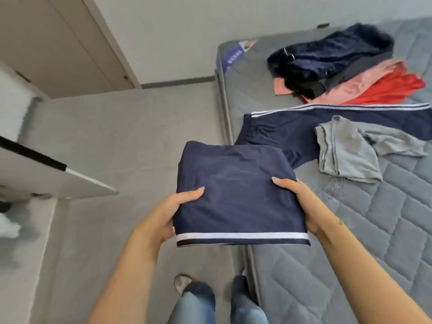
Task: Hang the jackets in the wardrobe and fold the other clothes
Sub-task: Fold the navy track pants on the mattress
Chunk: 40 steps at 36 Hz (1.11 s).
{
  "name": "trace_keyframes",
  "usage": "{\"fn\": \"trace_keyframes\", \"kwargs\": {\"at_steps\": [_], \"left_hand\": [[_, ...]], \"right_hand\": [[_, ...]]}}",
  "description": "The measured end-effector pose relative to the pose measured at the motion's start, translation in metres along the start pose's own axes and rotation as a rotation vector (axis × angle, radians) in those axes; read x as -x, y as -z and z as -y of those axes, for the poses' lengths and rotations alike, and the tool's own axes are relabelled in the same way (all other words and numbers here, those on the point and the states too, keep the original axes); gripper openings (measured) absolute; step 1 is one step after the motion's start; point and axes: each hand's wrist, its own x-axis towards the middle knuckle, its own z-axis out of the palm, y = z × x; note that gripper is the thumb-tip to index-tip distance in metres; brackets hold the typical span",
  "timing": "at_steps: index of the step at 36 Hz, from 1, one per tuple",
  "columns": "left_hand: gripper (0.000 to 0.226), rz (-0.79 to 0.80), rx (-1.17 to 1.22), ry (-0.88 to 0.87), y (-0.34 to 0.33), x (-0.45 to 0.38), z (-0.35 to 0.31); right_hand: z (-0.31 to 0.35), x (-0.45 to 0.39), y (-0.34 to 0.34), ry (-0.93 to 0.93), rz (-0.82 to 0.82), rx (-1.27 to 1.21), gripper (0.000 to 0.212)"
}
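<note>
A folded navy garment with a white stripe along its near edge is held in the air beside the bed. My left hand grips its left edge, thumb on top. My right hand grips its right edge the same way. On the grey mattress lie navy trousers with white side stripes, a crumpled grey garment, a dark navy fleecy jacket, and pink and red clothes in a heap.
A grey carpet floor spreads to the left of the bed. A white furniture edge juts in at the left. A beige door stands at the top left. My legs and shoes are below.
</note>
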Motion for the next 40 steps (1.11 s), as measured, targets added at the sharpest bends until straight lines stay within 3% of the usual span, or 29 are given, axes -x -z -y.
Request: {"fn": "trace_keyframes", "kwargs": {"at_steps": [5, 8, 13, 16, 19, 24, 27, 31, 34, 37, 40], "left_hand": [[0.071, -0.088, -0.003, -0.246, 0.091, 0.091, -0.058], [0.05, -0.168, -0.071, -0.44, 0.152, 0.152, -0.089], [0.055, -0.296, -0.318, -0.653, 0.237, 0.246, -0.13], [0.038, -0.367, -0.5, -0.695, 0.275, 0.295, -0.149], [0.032, -0.449, -0.658, -0.684, 0.31, 0.333, -0.164], [0.035, -0.538, -0.847, -0.576, 0.362, 0.39, -0.182], [0.035, -0.605, -0.884, -0.524, 0.391, 0.427, -0.192], [0.034, -0.802, -0.768, -0.469, 0.429, 0.479, -0.198], [0.041, -0.97, -0.545, -0.524, 0.455, 0.516, -0.191], [0.052, -1.13, -0.28, -0.675, 0.476, 0.54, -0.175], [0.043, -1.264, 0.046, -0.914, 0.497, 0.547, -0.162]], "right_hand": [[0.047, -0.015, -0.133, 0.013, 0.178, 0.05, 0.051], [0.063, -0.03, -0.227, 0.139, 0.251, 0.209, 0.061], [0.068, -0.042, -0.372, 0.367, 0.39, 0.487, 0.074], [0.069, -0.041, -0.447, 0.57, 0.467, 0.606, 0.088], [0.075, -0.027, -0.517, 0.704, 0.691, 0.669, 0.095], [0.082, -0.008, -0.623, 0.661, 1.041, 0.813, 0.066], [0.086, -0.004, -0.683, 0.591, 1.234, 0.82, 0.067], [0.093, 0.011, -0.765, 0.548, 1.449, 0.797, 0.039], [0.098, 0.024, -0.824, 0.535, 1.522, 0.745, 0.027], [0.107, 0.041, -0.881, 0.555, 1.573, 0.724, 0.026], [0.116, 0.058, -0.935, 0.618, 1.609, 0.712, 0.024]]}}
